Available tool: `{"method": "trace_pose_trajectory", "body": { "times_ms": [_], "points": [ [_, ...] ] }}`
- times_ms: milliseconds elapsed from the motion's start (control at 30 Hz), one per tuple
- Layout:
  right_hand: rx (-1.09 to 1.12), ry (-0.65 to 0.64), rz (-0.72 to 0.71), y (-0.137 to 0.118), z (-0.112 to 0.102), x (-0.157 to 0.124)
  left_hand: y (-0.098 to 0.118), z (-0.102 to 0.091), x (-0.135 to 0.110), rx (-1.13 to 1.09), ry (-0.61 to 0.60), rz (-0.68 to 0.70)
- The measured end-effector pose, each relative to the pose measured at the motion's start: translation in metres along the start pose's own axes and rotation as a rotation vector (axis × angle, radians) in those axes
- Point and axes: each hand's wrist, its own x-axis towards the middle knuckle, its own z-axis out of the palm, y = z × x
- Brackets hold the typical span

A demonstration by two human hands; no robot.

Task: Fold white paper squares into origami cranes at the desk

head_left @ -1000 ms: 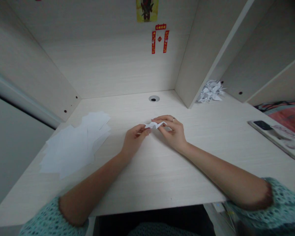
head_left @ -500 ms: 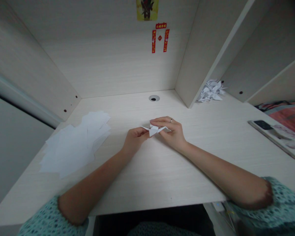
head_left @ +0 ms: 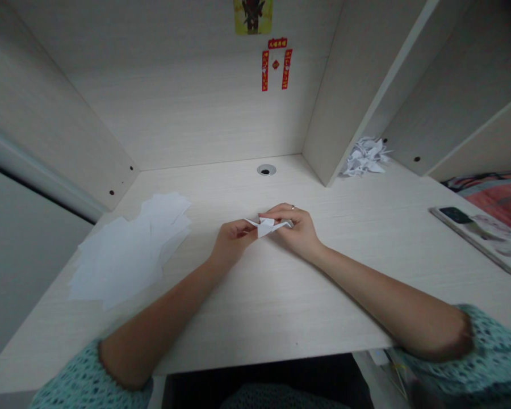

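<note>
Centrally, over a pale desk point(head_left: 247, 307), the left hand point(head_left: 233, 240) and right hand point(head_left: 298, 230) are pinching a folded white paper figure point(head_left: 265, 228), its body sitting between their fingertips. Loose sheets point(head_left: 130, 253) are lying left; farther back, right, a folded-paper heap point(head_left: 365, 157) is resting beside an upright panel point(head_left: 349, 96).

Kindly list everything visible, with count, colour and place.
desk: one, whitish, centre
folded paper: one, white, centre, held
loose sheets: several, white, desk's left
paper heap: one, white, right of divider
cable hole: one, grey-rimmed, desk's back
phone: one, pale, desk's right
unclear item: one, reddish, far right
picture: one, yellow, back panel's top
strips: three, red, below picture
diamond: one, red, among strips
unclear shape: one, black, below desk
ring: one, silvery, right hand
sleeves: two, teal, lower corners
left hand: one, bare, on paper
right hand: one, bare, on paper
</note>
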Motion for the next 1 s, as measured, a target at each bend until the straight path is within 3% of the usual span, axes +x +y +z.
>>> {"method": "trace_pose_trajectory", "body": {
  "times_ms": [600,1000],
  "points": [
    [-0.013,-0.087,0.007,0.0015,-0.0011,0.0018,-0.0038,-0.0017,-0.0011,-0.008,0.032,0.078],
    [-0.028,0.001,0.070,0.0043,0.0000,0.0007,-0.0063,-0.0025,-0.0007,0.026,0.042,0.061]
  ]
}}
